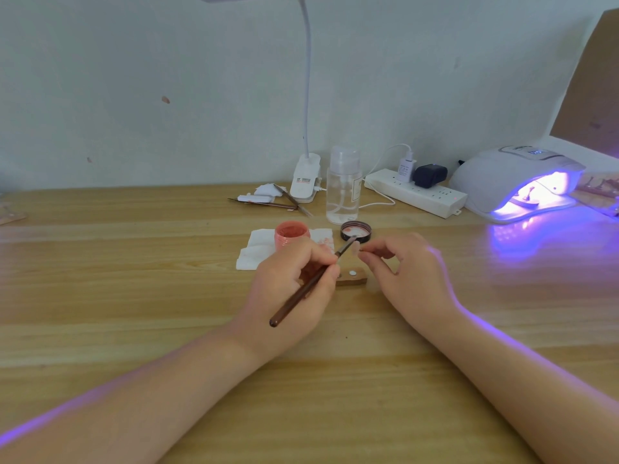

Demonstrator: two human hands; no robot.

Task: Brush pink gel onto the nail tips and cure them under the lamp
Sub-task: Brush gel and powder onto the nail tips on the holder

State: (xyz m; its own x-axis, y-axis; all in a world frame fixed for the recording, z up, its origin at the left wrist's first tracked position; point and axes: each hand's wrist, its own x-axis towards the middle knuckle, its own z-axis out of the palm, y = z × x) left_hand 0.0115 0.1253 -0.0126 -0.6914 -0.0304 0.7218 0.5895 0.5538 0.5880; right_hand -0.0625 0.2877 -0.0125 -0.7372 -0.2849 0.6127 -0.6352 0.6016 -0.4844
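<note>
Pinched between thumb and fingers, the left hand held a brown brush like a pen, its handle slanting down over the back of the hand and its bristles pointing up and right. Those bristles met a pale nail tip, which the right hand gripped between thumb and forefinger just above the bench. Both hands hovered near the middle of the bench, close together, with the forearms resting on the wood.

Under the hands lay a small wooden holder bearing a white dot. Just behind stood an open jar of pink gel on a stained white wipe, and beside it to the right lay the jar's dark lid, upturned and smeared pink inside.

Farther back stood a clear pump bottle, a white clip-on desk lamp, and a few thin tools lying by crumpled wipes. A white power strip ran along the wall. At the far right, well apart from the hands, the curing lamp glowed violet, casting purple light across the bench and along both arms.
</note>
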